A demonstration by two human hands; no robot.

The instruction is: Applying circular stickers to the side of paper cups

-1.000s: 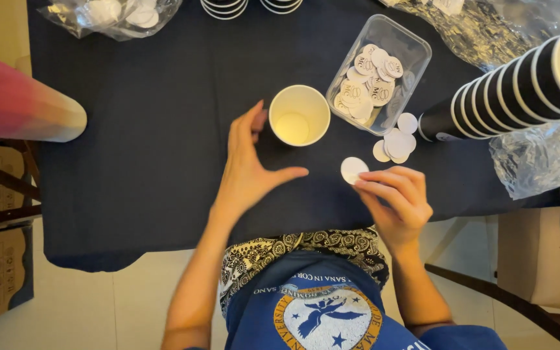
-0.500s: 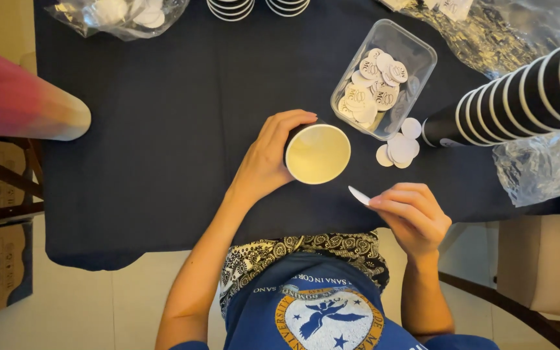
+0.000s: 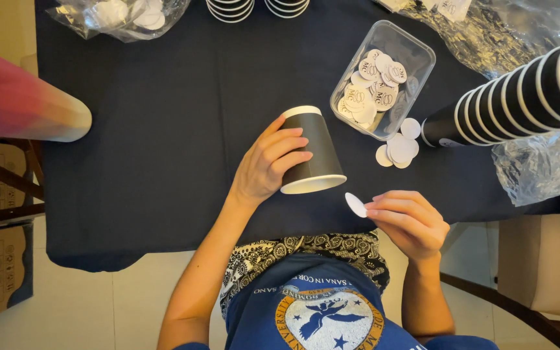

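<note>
Black paper cup (image 3: 310, 152), tipped over above the bench (image 3: 163, 129), sits wrapped in the left hand (image 3: 267, 165): light, crushable, so hold its sidewall gently. Right hand (image 3: 409, 223) pinches a flimsy white sticker disc (image 3: 356, 205) by its edge.

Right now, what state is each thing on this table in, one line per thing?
Black paper cup: tipped on its side, mouth toward the person, gripped by the left hand.
Round white sticker: pinched in the right hand, off the table.
Clear plastic tub: open, holding round stickers.
Stack of black cups: nested, lying sideways.
</note>
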